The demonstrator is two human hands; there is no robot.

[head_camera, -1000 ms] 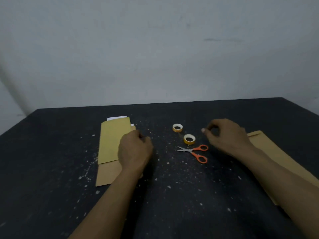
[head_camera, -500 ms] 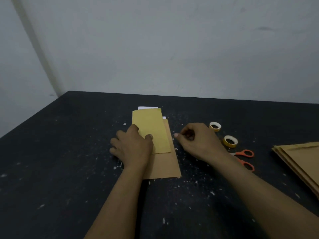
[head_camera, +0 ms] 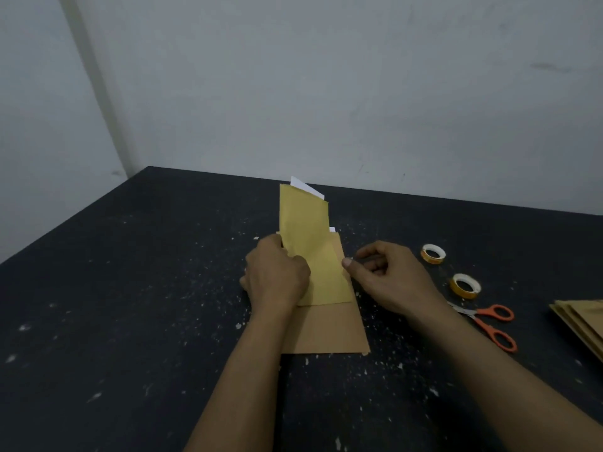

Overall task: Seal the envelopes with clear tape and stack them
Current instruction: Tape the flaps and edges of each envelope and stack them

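wall (head_camera: 326,93) grey, with a corner seam at far left. desk (head_camera: 130,288) dark, flecked all over with white specks.

left hand (head_camera: 277,275) lies over the left edge of the yellow envelope (head_camera: 313,249) and grips it, fingers curled on its face. it hides that envelope's near left corner and part of the brown envelope (head_camera: 326,331) below.

right hand (head_camera: 388,278) is just right of both envelopes. its fingers are curled, thumb and forefinger tips brought close together at the brown envelope's right edge. whether a bit of tape sits between them i cannot tell.

further right, apart from the hands: far roll (head_camera: 433,254) and near roll (head_camera: 465,286), both lying flat with the hole up. scissors (head_camera: 489,321) lie just nearer than the near roll, orange handles to the right, the blade tips hidden behind the right forearm. stack (head_camera: 584,324) of brown envelopes is cut off by the right frame edge.

yellow envelope is mid-desk, on top of the brown one. its long axis runs away from the person, leaning slightly left. its far end reaches well past the brown one's far edge and looks raised off the desk. white paper (head_camera: 305,187) pokes out of that far end. brown envelope lies flat, long axis the same way, with its near part uncovered. a white sliver shows at its far right corner.
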